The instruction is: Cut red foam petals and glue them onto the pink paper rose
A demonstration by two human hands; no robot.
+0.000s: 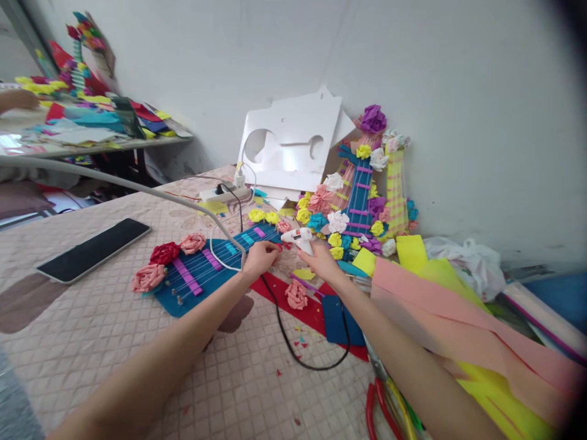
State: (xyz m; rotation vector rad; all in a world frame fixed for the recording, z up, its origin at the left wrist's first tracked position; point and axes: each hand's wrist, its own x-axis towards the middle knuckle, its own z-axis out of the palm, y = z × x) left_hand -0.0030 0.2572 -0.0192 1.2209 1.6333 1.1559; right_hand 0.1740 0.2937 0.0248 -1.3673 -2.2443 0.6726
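Note:
My right hand (322,261) is wrapped around the handle of a small white hot glue gun (299,236), its nozzle pointing left. My left hand (260,259) is closed, with a small red piece (280,248) pinched at the fingertips, close to the nozzle. Beneath and beyond that hand lies a blue guitar-shaped craft (206,278) with strings, purple and light-blue strips. Red and pink paper roses (165,252) sit at its wide end, and yellow paper flowers (264,216) by its neck. A loose pink rose (296,294) rests on a red sheet (293,304).
A phone (94,249) lies at left. A white cable (137,183) arches across to the craft. Behind stand a power strip (224,194), white cut-out boards (293,140) and flower-covered guitars (360,195). Pink paper (440,311) and red-handled scissors (383,406) are at right.

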